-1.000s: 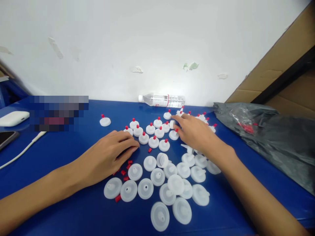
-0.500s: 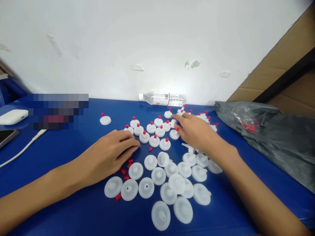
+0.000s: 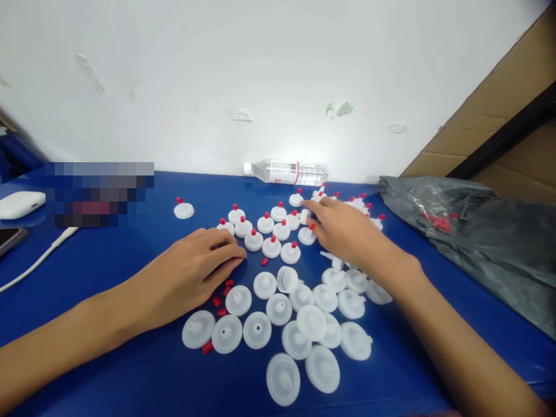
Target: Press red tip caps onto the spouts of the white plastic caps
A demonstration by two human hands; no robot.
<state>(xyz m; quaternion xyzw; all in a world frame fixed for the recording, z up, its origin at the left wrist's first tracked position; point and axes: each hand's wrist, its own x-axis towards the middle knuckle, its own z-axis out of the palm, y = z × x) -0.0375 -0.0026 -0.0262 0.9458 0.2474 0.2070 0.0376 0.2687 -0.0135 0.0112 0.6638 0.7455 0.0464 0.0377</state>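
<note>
Many white caps [image 3: 311, 323] on blue tabletop [image 3: 143, 370], white wall [image 3: 278, 63] behind.

Bright, source out of frame. Wall [image 3: 195, 69] glows hottest just above the bottle [image 3: 282, 172]; table [image 3: 143, 382] darkens toward the near side. Cardboard [image 3: 473, 124] at right is dimmer. Near caps [image 3: 283, 379] slightly soft, wide-angle stretch at edges, pixelated block [image 3: 98, 194] at left.
</note>
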